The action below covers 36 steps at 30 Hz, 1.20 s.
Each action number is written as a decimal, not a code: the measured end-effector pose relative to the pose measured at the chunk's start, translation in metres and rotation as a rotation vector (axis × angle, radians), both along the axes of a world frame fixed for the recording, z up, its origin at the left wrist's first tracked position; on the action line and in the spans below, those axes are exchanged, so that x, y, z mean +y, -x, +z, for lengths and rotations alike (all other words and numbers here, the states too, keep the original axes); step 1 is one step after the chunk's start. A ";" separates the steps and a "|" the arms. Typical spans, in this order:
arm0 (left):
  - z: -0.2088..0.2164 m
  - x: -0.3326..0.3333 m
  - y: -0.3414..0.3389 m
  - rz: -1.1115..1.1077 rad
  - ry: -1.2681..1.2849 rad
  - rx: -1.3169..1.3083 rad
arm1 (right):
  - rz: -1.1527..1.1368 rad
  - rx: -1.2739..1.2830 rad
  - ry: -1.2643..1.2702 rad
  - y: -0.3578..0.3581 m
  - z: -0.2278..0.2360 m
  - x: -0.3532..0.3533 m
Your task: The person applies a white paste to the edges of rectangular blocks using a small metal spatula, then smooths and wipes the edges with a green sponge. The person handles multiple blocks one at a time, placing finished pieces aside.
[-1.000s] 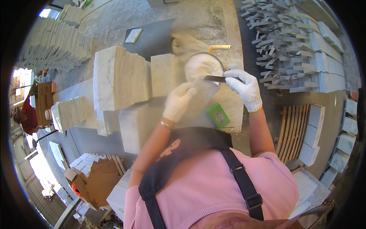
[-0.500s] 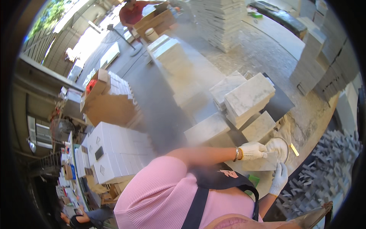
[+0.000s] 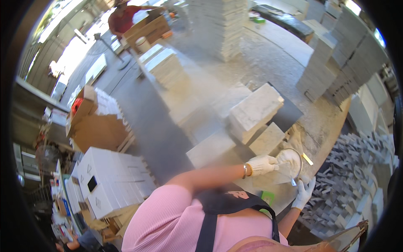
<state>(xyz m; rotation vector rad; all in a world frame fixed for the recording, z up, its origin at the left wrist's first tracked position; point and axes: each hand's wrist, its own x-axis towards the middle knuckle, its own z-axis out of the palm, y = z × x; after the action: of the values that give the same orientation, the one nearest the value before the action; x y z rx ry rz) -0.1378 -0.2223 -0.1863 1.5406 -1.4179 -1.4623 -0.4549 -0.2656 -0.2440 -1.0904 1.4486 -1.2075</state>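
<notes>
My left hand (image 3: 263, 165), in a cream knitted glove, is closed at the upper edge of a pale marble tile (image 3: 275, 177). The tile lies below the hand, blurred by motion. My right hand (image 3: 304, 194), in a white glove, is at the tile's right end, thumb and fingers apart; whether the thumb touches the tile is unclear. A small bluish spot shows at that corner, too small to name. Just beyond the tile stands a round, metal-rimmed bowl (image 3: 300, 161) with whitish material inside. A yellow-handled object (image 3: 307, 158) lies beside it.
Stacked marble tiles (image 3: 256, 111) stand beyond my hands, partly on a dark sheet (image 3: 287, 110). A green block (image 3: 267, 197) lies near my apron. Grey stone pieces (image 3: 348, 176) are piled at right. White boxes (image 3: 113, 178) stand left. A co-worker (image 3: 121, 19) reaches toward a carton (image 3: 149, 31).
The whole view has shifted, moving the scene leftward. My right hand has parted its thumb and fingers at the tile's corner. My left hand stays at the tile's upper edge.
</notes>
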 end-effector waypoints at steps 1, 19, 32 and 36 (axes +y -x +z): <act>0.000 0.001 -0.002 0.004 -0.008 0.040 | 0.028 -0.061 -0.031 -0.002 -0.002 -0.002; -0.010 -0.002 0.001 -0.001 0.078 -0.047 | 0.043 0.044 -0.003 -0.001 0.012 -0.016; 0.001 -0.004 0.001 0.015 0.010 -0.066 | 0.310 0.150 0.051 -0.025 0.088 -0.013; -0.003 -0.002 0.005 0.059 0.057 -0.064 | 0.335 0.134 0.073 -0.033 0.100 -0.007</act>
<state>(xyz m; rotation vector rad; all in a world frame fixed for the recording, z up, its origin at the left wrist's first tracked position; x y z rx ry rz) -0.1429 -0.2245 -0.1891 1.5930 -1.4260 -1.3379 -0.4215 -0.2724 -0.1442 -1.4234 1.2642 -0.9694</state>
